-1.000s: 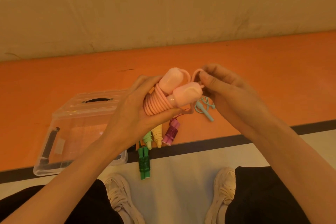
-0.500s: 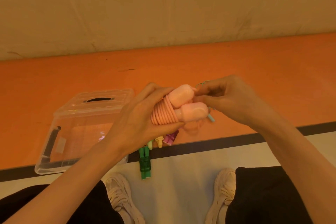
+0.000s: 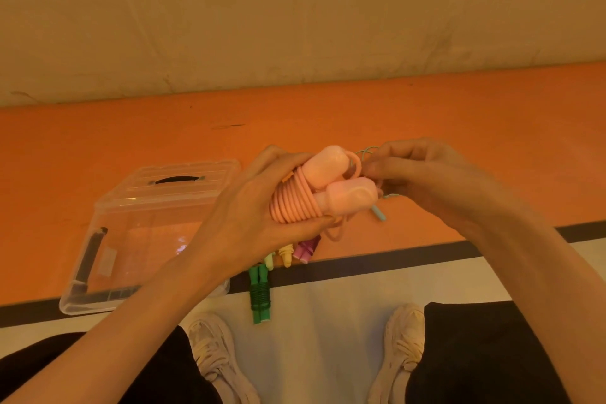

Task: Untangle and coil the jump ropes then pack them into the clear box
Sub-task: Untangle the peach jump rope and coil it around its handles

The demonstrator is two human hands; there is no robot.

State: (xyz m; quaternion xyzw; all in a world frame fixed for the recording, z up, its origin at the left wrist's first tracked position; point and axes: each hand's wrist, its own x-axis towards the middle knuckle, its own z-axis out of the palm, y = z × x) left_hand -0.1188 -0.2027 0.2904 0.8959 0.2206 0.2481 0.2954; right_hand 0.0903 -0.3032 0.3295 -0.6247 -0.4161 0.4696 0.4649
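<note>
Left hand (image 3: 249,216) wrapped round pink rope bundle (image 3: 295,203), held in air above orange floor. Handles (image 3: 341,184) side by side, long axis pointing up-right toward right hand (image 3: 423,180). Right fingers pinch loose pink loop at handle ends. Clear box (image 3: 108,207) on floor, down-left of bundle, left hand nearer. Other coiled ropes (image 3: 260,292) lie below.

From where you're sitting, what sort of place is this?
Hard to say for sure, but probably a gym or play room: an orange floor with a black boundary line beneath a plain wall, and jump ropes lying beside a clear box.
</note>
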